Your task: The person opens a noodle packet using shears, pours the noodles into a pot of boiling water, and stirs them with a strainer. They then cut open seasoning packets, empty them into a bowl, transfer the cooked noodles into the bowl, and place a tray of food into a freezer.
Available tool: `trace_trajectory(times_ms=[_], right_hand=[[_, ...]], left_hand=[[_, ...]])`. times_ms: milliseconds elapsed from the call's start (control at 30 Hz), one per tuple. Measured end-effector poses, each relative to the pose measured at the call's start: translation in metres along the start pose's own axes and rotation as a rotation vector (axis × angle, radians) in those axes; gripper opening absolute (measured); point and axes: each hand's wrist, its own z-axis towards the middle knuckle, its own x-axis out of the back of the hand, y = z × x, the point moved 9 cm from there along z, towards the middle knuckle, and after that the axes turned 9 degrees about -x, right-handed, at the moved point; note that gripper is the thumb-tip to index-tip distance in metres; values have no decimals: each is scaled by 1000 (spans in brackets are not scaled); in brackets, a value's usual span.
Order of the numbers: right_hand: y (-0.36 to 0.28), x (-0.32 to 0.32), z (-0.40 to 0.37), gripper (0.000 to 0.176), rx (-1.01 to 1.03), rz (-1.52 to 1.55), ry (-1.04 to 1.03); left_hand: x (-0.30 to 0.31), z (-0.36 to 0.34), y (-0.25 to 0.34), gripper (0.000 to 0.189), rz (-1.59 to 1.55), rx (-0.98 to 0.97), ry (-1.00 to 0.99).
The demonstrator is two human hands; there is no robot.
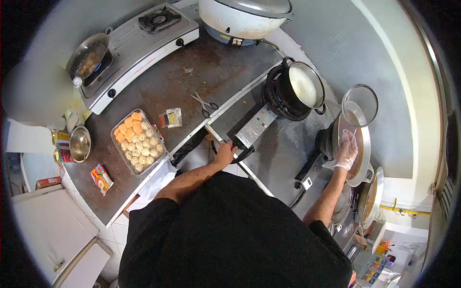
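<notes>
My left hand (224, 156) is closed at the black control knob (235, 143) on the front of a metal gas burner (258, 126). On that burner sits a black two-handled pot (289, 91) with pale, whitish liquid in it. My right hand (346, 151), in a clear plastic glove, grips the handle of a round mesh strainer (360, 105). The strainer is raised over a wide metal pan (366, 158) holding brownish liquid, and its mesh overlaps the pan's far rim in view.
A clear tray (139, 142) of orange and pale balls lies on the left counter, near scissors (203, 104), small packets (171, 117) and a steel bowl (80, 144). Behind them stand a gas stove (139, 50) with a frying pan (90, 56) and a large white pot (245, 19). Another person (36, 96) is at far left.
</notes>
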Motion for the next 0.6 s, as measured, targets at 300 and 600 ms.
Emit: trace_trajectory(times_ms=[300, 600], right_hand=[[-6, -4, -14, 20, 43, 15, -8], [-1, -20, -18, 24, 64, -12, -47]], left_hand=[[-9, 3, -12, 26, 6, -4, 2], [-14, 1, -26, 27, -209, 80, 17]])
